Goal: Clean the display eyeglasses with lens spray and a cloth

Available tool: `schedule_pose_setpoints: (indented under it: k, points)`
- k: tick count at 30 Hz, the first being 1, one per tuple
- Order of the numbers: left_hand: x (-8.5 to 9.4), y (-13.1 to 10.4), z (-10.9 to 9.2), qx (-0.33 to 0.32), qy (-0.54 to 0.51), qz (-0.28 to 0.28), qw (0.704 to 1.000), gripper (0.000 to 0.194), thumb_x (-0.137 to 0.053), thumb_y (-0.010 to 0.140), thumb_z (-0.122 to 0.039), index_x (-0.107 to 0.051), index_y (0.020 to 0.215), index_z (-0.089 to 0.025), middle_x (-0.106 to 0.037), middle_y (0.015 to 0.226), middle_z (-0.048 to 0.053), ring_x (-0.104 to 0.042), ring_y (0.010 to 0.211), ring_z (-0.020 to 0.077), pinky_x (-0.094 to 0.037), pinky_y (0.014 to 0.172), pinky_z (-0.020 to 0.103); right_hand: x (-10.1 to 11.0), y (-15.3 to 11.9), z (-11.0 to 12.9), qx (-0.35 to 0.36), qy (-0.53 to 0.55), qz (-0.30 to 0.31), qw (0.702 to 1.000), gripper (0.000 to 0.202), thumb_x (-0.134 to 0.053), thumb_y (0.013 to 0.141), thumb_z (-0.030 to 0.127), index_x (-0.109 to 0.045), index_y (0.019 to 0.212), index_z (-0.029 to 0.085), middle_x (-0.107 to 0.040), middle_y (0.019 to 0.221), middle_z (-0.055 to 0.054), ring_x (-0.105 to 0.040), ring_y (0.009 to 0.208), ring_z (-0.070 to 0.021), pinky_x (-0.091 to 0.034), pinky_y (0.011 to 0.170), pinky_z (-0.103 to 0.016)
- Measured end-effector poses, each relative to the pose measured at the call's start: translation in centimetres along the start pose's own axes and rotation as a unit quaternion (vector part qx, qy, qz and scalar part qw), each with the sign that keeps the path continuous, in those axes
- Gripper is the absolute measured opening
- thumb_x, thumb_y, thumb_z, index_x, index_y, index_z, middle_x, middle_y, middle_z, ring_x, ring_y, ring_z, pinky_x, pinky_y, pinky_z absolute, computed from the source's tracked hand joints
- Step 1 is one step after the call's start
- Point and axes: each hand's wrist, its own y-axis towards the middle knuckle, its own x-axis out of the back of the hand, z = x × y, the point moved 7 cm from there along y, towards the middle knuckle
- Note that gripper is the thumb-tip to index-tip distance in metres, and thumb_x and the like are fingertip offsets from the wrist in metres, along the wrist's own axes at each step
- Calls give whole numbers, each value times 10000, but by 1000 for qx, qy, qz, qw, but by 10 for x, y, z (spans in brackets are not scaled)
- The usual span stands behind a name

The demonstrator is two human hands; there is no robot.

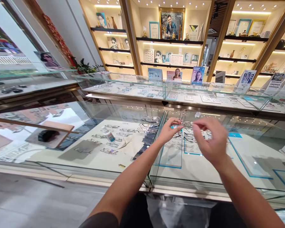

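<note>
My left hand [171, 130] grips one end of a pair of thin-framed eyeglasses [187, 124] between thumb and fingers. At the other end of the frame, my right hand [212, 141] is closed in a pinch, thumb and forefinger meeting at its edge. The eyeglasses are held up above the glass counter [175, 182]; their fine outline blends with the frames behind them. Left of my left forearm, a white spray bottle [108, 134] and a crumpled beige cloth [127, 143] rest on the counter glass.
Several eyeglass frames [127, 130] lie inside the case, beside blue-edged clear trays [171, 155]. A dark object on a wooden tray [67, 126] is at the left. Behind is a second glass showcase [133, 90], with lit wall shelves [169, 41] beyond.
</note>
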Motion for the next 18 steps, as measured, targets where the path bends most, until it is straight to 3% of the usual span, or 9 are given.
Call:
schedule_pose_setpoints:
  k: [3,7,13,18]
  points:
    - [0,-1,-3,-12,-5,-6,1000,407,-816,815,-529,-650,987,-199,-653,1091,88,-662,1037,216,-584,770,286,-35,-2,-37,-135,60,40,988,278,-611,982,456,-783,1010,240,-780,980,-80,-700,885,-237,-561,758,-381]
    - [-3,-5,-3,8,-24,5,1000,495,-836,788,-562,-598,1030,-202,-642,1131,103,-656,1051,218,-568,725,260,-75,-12,-70,-234,210,65,947,329,-699,880,543,-821,1002,263,-790,1127,-98,-711,1061,-281,-575,793,-381]
    - [-7,-7,-4,34,-45,35,998,590,-915,713,-454,-475,1032,-223,-574,1279,112,-654,1096,222,-584,676,244,-91,-24,-87,-293,347,43,890,363,-843,718,569,-845,905,259,-798,1148,-89,-712,1131,-309,-594,894,-426]
    - [-10,-4,-5,63,-25,58,996,671,-946,657,-364,-431,1068,-237,-550,1296,108,-668,980,192,-584,650,266,-102,-28,-94,-341,403,69,847,436,-925,594,562,-835,878,243,-833,1055,-87,-749,999,-319,-608,847,-463]
